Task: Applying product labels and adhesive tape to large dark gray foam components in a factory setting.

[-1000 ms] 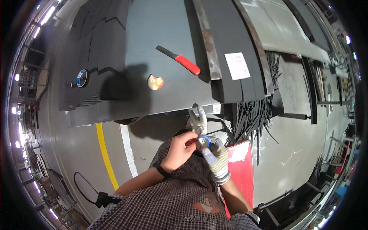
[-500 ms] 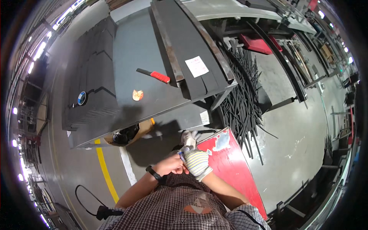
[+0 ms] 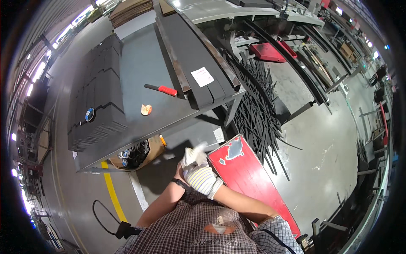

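Close in front of my body, my right hand [image 3: 202, 177] wears a white knitted glove with yellow and grey stripes. Its fingertip end is smeared by motion, and I cannot make out whether anything is in it. My left hand [image 3: 180, 172] is bare, with a black band [image 3: 181, 183] at the wrist. It presses against the glove's left side, its fingers mostly hidden behind it. Ahead, on the dark worktable [image 3: 135, 89], lie a red-handled knife [image 3: 165, 90] and a small crumpled orange-and-white piece [image 3: 146, 109].
Dark sheets are stacked [image 3: 97, 89] at the table's left, a tape roll [image 3: 90, 114] on them. Metal bars [image 3: 173, 59] flank a strip bearing a white label [image 3: 202, 77]. Below stands a carton [image 3: 152, 155]. Right are a red panel [image 3: 253, 182] and a heap of black strips [image 3: 256, 101].
My hands have moved up and left together. The bare left hand has slid behind the gloved right one, and its fingers are now hidden. The whole view has shifted slightly.
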`<state>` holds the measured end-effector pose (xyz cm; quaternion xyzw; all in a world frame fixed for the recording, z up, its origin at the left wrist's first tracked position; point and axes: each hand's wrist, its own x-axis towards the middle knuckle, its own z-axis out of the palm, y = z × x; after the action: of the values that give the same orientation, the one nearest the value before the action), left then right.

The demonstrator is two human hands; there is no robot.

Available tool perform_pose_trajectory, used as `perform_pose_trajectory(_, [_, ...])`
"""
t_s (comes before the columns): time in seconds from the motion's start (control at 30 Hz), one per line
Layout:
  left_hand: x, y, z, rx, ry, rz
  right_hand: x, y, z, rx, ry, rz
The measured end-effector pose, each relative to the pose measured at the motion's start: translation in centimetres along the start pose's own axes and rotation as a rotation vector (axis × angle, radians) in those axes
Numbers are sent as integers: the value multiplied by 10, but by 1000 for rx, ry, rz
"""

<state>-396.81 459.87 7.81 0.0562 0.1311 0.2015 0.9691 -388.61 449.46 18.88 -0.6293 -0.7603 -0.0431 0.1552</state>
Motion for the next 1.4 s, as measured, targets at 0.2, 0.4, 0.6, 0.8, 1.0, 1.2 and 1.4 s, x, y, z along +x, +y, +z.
perform_pose_trajectory(0.2, [8, -35, 94, 4, 4, 24, -17, 36, -2, 119, -24, 397])
perform_pose_trajectory(0.4, [32, -27, 76, 1282, 407, 369, -54, 15, 5, 64, -95, 281])
perform_pose_trajectory(0.6, [45, -25, 32, 983, 197, 61, -49, 22, -17, 110, 8, 116])
perform_pose_trajectory(0.8, [47, -32, 75, 65, 238, -76, -44, 33, -24, 313, 29, 194])
perform_pose_trajectory(1.0, [55, -12, 27, 254, 320, 397, -36, 27, -22, 534, 16, 196])
perform_pose_trajectory(1.2, [60, -6, 106, 46, 156, 277, -30, 28, -38, 706, 3, 195])
perform_pose_trajectory(1.4, [66, 3, 101, 2095, 399, 628, -14, 38, -55, 412, -87, 13])
